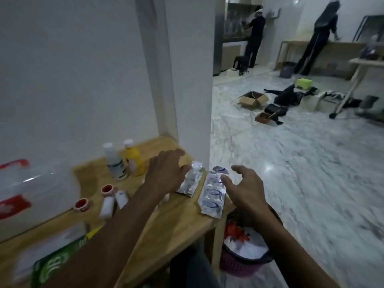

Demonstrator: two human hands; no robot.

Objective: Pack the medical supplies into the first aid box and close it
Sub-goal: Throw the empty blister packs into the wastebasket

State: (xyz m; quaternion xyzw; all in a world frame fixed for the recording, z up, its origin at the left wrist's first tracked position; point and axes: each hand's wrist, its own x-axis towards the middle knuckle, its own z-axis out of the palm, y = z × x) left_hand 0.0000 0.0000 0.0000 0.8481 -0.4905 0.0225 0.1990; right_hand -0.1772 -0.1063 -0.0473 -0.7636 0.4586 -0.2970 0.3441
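Bottles [122, 163] stand behind spread left hand [166, 173]; spread right hand [245, 188] touches blister strip [213, 194].

surface [172, 223]: I see pale wood, smooth, with a soft satin sheen.
first aid box [31, 183]: looks to me like clear glossy plastic with red plastic parts.
silver strip [190, 181]: crinkled foil, shiny.
blue-printed strip [213, 194]: I read it as glossy foil or plastic blister.
yellow bottle [134, 163]: smooth plastic, white cap.
white bottle [114, 163]: smooth plastic.
green packet [56, 265]: glossy printed wrapper, blurred from here.
basket [239, 267]: purple woven-look plastic.
floor [301, 163]: polished marble-like stone, I see glare on it.
wall [72, 69]: matt white.
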